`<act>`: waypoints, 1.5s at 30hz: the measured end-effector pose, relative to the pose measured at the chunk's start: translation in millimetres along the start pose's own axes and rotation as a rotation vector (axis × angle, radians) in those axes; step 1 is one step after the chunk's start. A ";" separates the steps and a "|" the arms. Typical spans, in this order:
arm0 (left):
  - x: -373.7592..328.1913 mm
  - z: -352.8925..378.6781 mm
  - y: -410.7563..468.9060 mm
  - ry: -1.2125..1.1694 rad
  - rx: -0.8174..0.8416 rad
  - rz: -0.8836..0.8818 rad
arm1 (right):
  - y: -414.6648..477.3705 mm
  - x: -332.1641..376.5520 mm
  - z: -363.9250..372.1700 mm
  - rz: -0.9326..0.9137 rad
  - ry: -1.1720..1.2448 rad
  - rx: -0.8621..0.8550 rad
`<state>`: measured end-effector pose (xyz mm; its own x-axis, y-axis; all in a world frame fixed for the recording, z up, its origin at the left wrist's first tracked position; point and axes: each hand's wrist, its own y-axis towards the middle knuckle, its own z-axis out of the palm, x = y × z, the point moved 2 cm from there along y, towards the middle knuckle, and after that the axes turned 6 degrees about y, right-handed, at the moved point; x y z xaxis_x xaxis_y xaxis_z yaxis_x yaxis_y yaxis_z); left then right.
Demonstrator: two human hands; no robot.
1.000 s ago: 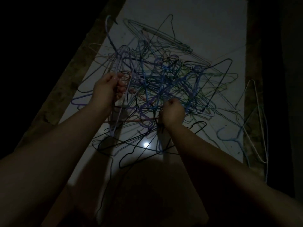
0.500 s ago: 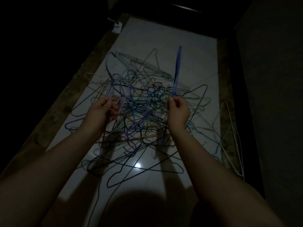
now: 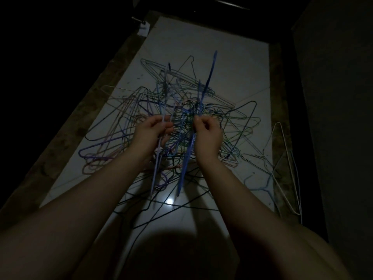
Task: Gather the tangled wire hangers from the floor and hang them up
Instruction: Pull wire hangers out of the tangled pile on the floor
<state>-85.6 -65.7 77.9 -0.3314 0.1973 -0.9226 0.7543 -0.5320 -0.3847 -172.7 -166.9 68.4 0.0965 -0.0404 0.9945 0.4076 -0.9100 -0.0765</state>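
The wire hangers [image 3: 181, 110] lie in 1 knotted heap on the pale floor [image 3: 232, 57], hooks and shoulders threaded through each other. 2 are lifted on edge out of the heap. A dark blue hanger [image 3: 210, 71] is clamped in the curled fingers of the right hand [image 3: 205, 134]. A paler blue hanger [image 3: 165, 87] is gripped the same way by the left hand [image 3: 151, 132].

They look light and thin, springy rather than rigid, so a hard tug would likely bend one or drag its neighbours along. The coated wire may slip in a loose pinch. The twisted neck under the hook seems the firmest hold, drawing each one out in its own plane. A white hanger [image 3: 278, 123] lies apart by the floor's right edge, free of the knot and probably easiest to pick up.
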 end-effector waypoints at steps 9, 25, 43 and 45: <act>11.8 17.9 0.6 -0.008 0.128 -0.129 | -19.7 -22.4 22.4 0.038 -0.024 0.061; 0.3 -45.4 18.6 0.084 0.095 -0.033 | -24.3 -25.4 62.9 0.024 0.086 0.185; -20.8 -129.3 18.3 0.230 -0.147 0.116 | -39.5 -109.5 104.6 0.337 -0.192 0.414; -19.5 -134.6 18.5 0.235 -0.157 0.114 | -46.3 -112.9 118.0 0.368 -0.186 0.473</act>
<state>11.1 31.5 85.0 -0.1127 0.3385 -0.9342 0.8635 -0.4317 -0.2606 -95.3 -71.6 -48.8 0.4459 -0.2049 0.8713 0.6716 -0.5670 -0.4770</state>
